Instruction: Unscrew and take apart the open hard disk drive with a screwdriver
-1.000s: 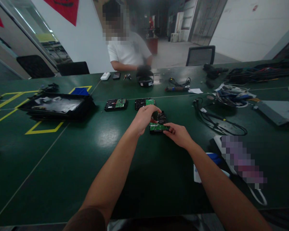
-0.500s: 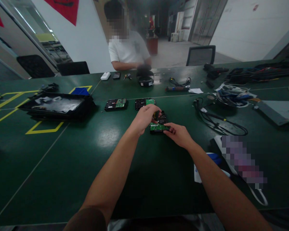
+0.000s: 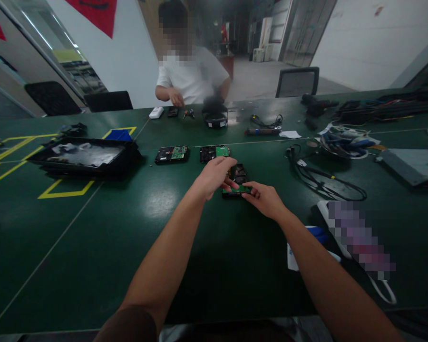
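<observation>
black-green device (image 3: 214,152) just beyond left hand (image 3: 218,175)

I can read nothing from here: the dark strokes (image 3: 94,5) on the red banner (image 3: 103,21) are cut off, and the white labels (image 3: 210,125) on the round black object (image 3: 214,115) are tiny.

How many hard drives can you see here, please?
3: the left drive and the middle drive lie farther off; the nearest drive is between the left hand and the right hand, partly covered. Others may be hidden.
</observation>
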A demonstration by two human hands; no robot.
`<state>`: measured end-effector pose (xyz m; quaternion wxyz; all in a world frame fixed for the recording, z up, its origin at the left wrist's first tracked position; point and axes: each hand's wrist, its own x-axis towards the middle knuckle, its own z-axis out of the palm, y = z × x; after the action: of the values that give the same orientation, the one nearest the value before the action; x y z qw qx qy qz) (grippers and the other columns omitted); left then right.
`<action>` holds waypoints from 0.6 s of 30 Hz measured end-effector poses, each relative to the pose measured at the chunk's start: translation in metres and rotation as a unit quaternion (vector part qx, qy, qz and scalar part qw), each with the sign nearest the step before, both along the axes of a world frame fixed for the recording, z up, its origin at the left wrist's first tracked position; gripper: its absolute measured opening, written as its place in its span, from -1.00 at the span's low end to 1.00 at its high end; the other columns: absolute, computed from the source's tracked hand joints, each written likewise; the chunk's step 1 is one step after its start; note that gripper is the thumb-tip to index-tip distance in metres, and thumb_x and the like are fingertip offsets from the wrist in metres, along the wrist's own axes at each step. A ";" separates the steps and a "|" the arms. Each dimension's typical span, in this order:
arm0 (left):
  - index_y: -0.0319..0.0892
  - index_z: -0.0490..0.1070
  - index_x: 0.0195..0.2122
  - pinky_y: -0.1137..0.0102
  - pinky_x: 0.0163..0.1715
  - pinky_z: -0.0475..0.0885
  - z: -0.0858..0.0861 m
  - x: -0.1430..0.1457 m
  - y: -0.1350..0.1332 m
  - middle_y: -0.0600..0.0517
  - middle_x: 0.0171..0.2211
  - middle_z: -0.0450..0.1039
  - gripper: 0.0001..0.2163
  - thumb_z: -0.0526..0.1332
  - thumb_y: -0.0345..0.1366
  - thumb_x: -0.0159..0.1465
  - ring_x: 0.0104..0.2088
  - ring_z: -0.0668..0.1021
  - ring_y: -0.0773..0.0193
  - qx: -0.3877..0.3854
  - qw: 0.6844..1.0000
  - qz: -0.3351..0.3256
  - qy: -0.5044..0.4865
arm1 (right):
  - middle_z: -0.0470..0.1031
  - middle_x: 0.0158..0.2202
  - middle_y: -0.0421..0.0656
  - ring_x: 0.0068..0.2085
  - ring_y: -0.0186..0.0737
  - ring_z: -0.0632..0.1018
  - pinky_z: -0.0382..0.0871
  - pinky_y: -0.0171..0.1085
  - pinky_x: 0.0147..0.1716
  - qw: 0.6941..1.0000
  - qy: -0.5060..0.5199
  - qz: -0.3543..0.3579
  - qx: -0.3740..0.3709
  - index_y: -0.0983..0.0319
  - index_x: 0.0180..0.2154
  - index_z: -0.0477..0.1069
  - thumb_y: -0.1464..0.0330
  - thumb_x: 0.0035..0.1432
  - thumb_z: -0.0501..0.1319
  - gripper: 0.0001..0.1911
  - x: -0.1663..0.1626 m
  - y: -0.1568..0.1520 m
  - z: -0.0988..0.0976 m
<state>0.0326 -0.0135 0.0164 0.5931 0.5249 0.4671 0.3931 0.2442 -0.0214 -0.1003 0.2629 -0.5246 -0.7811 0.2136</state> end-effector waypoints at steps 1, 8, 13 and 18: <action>-0.16 0.35 -0.22 0.45 -0.61 0.37 0.001 0.000 -0.001 -0.07 -0.24 0.47 -0.79 0.18 -0.11 0.30 -0.52 0.59 0.30 -0.001 1.000 -0.004 -0.007 | 0.52 -0.34 -0.20 -0.37 -0.26 0.49 0.34 -0.27 -0.37 1.000 0.001 0.000 0.000 0.10 0.12 0.47 0.20 0.27 0.28 -0.61 0.000 0.000 0.000; -0.19 0.48 -0.25 0.43 -0.53 0.43 -0.002 -0.004 0.005 -0.09 -0.22 0.51 -0.76 0.14 -0.13 0.29 -0.47 0.56 0.31 0.019 1.000 0.000 0.013 | 0.51 -0.33 -0.20 -0.38 -0.26 0.49 0.34 -0.29 -0.37 1.000 0.009 0.002 -0.004 0.10 0.11 0.48 0.20 0.27 0.28 -0.60 0.000 0.000 -0.002; -0.17 0.52 -0.29 0.43 -0.49 0.42 -0.006 -0.005 0.007 -0.07 -0.21 0.52 -0.73 0.14 -0.09 0.30 -0.47 0.50 0.33 0.028 0.999 0.000 0.020 | 0.51 -0.32 -0.19 -0.38 -0.26 0.49 0.34 -0.28 -0.37 1.000 0.003 -0.002 -0.006 0.10 0.12 0.48 0.19 0.27 0.28 -0.60 0.000 0.000 -0.001; -0.17 0.55 -0.28 0.41 -0.50 0.39 -0.008 -0.003 0.008 -0.09 -0.20 0.53 -0.66 0.18 0.01 0.32 -0.51 0.47 0.35 0.039 0.999 0.004 0.018 | 0.51 -0.31 -0.19 -0.37 -0.25 0.49 0.35 -0.26 -0.36 1.000 -0.002 0.003 -0.006 0.09 0.12 0.47 0.19 0.27 0.28 -0.60 0.000 0.000 0.001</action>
<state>0.0293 -0.0053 0.0083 0.5621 0.5529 0.4639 0.4040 0.2442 -0.0216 -0.0989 0.2577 -0.5242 -0.7819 0.2178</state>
